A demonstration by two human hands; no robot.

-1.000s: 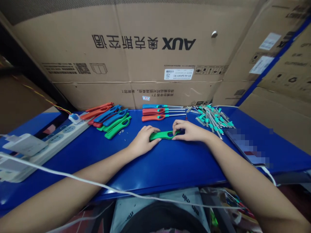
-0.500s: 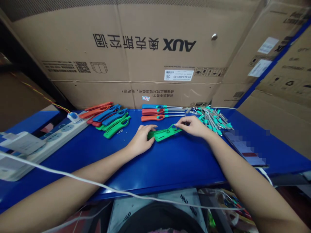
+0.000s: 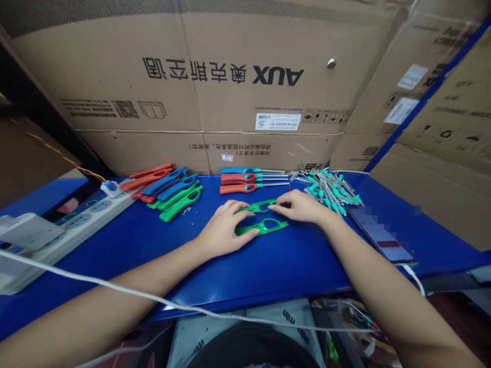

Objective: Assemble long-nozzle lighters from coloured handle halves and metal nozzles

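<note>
Two green plastic handle halves lie apart on the blue table (image 3: 268, 266). The near half (image 3: 264, 226) lies flat under the fingertips of my left hand (image 3: 224, 230), which rests on its left end with fingers spread. The far half (image 3: 258, 207) is pinched at its right end by my right hand (image 3: 297, 206), with fingers together. Three assembled lighters (image 3: 249, 178) with metal tubes lie just beyond both hands.
A pile of red, blue and green handle shells (image 3: 169, 186) sits at the back left. Metal tubes with teal ends (image 3: 330, 189) are heaped at the back right. A white power strip (image 3: 72, 220) lies at left, a phone (image 3: 379, 235) at right, and cardboard boxes (image 3: 230, 87) behind.
The single green handle that both hands held has come apart into two halves. One half now lies nearer me under my left hand, the other stays farther with my right hand.
</note>
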